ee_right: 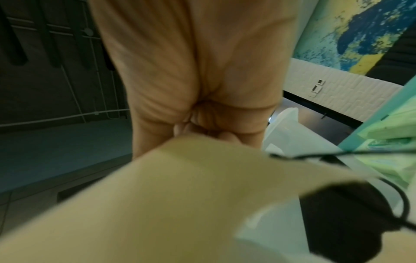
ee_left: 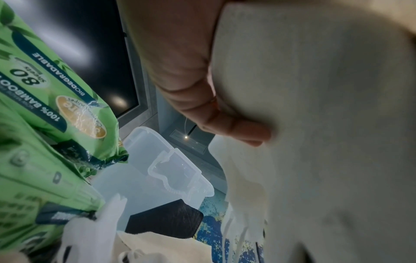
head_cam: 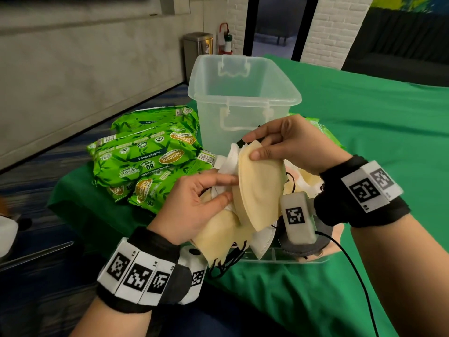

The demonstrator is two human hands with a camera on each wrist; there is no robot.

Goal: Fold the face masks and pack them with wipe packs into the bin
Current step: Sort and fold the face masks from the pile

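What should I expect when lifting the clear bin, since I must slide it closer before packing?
The clear bin looks empty, thin-walled plastic, so probably light. It stands tall on the green cloth, so a high push might tip it or bunch the cloth. Its walls may flex; gripping the rim seems safer.

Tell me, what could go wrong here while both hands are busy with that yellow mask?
The right hand and left hand hold the yellow mask only at its edges, so that grip may slip mid-fold. Black ear loops dangle from the mask pile below and could snag, dragging extra masks along. The clear bin looks empty and light; dropping things in carelessly might nudge it toward the wipe packs.
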